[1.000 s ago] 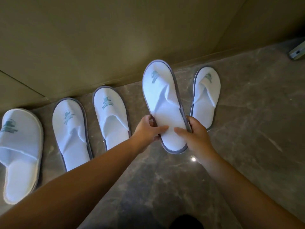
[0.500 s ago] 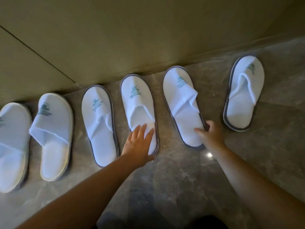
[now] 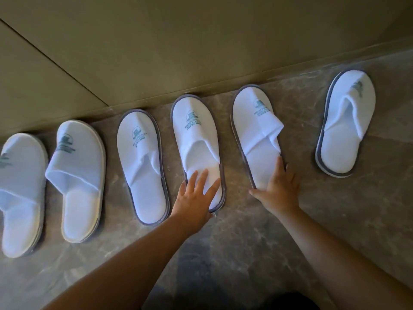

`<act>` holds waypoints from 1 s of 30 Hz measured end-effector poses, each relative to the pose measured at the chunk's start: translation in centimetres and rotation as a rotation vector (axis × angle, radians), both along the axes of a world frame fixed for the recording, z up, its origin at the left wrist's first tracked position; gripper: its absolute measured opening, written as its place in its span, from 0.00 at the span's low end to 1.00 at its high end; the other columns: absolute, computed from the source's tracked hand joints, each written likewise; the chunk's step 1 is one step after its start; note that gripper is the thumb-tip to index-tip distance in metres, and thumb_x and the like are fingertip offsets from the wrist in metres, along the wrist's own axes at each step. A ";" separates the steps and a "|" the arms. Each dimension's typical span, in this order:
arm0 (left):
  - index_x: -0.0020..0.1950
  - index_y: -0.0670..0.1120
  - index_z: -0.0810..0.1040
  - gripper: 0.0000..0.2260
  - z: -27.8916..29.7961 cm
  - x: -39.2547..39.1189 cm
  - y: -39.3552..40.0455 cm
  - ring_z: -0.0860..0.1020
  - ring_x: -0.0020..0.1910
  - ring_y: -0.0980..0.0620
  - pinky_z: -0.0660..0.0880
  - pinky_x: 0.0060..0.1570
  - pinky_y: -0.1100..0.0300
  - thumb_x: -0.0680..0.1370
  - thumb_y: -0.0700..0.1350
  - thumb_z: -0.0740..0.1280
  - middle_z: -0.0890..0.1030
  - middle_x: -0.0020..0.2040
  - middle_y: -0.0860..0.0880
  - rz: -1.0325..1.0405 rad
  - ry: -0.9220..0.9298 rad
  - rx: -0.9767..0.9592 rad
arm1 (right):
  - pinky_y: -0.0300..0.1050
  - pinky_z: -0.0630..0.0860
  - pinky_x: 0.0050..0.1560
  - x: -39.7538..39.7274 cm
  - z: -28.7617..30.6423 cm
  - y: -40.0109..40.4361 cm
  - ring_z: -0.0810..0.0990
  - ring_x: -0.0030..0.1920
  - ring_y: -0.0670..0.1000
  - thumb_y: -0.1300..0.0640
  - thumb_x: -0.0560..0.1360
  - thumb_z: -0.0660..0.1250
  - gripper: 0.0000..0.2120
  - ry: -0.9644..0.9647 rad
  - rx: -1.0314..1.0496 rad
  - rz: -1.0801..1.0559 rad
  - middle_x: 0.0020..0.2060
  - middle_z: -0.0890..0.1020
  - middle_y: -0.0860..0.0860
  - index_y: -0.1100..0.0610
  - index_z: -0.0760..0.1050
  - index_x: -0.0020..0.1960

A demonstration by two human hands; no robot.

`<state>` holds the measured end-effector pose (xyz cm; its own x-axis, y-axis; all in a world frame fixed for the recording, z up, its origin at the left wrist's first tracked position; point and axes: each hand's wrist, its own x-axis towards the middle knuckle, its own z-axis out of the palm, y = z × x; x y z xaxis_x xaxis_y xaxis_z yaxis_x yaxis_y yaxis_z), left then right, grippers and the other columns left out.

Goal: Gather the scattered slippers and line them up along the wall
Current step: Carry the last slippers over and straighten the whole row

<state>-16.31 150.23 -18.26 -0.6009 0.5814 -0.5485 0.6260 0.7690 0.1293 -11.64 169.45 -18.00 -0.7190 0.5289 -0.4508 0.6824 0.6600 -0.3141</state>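
Head view: six white slippers (image 3: 143, 166) lined toes-first along the wall (image 3: 201, 52) at the floor's (image 3: 245, 242) far edge. Left hand (image 3: 194, 198) flat, fingers spread, on fourth slipper's (image 3: 196, 135) heel. Right hand (image 3: 279, 189) open, pressing fifth slipper's (image 3: 254, 130) heel.

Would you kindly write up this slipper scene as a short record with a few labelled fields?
setting: marble-look floor meeting a beige wall
slippers in view: six white ones, toes toward the wall
trim: four right-hand ones grey-edged, two left-hand ones pale-edged
left hand: open, flat on the heel of the fourth slipper
right hand: on the heel end of the fifth slipper, fingers along its edge
sixth slipper: untouched, set apart by a wider gap
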 end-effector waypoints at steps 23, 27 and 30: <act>0.71 0.49 0.58 0.30 8.3 -3.8 6.1 0.59 0.72 0.41 0.59 0.69 0.45 0.73 0.53 0.66 0.60 0.74 0.45 -0.028 -0.057 0.315 | 0.53 0.68 0.62 0.2 10.0 5.2 0.70 0.64 0.62 0.50 0.69 0.70 0.30 0.035 0.083 -0.172 0.63 0.73 0.63 0.62 0.66 0.65; 0.72 0.49 0.53 0.32 10.9 -4.0 8.6 0.54 0.74 0.41 0.57 0.70 0.46 0.74 0.56 0.63 0.53 0.76 0.46 -0.167 -0.132 0.283 | 0.54 0.72 0.59 2.3 14.1 8.1 0.73 0.60 0.63 0.51 0.67 0.71 0.25 0.000 0.181 -0.259 0.58 0.76 0.62 0.62 0.71 0.60; 0.72 0.49 0.53 0.32 10.2 -4.0 10.3 0.54 0.74 0.42 0.57 0.71 0.47 0.74 0.56 0.63 0.53 0.76 0.46 -0.138 -0.139 0.277 | 0.55 0.69 0.60 2.4 13.0 10.1 0.71 0.61 0.65 0.53 0.67 0.71 0.29 -0.007 0.167 -0.324 0.60 0.73 0.65 0.65 0.67 0.62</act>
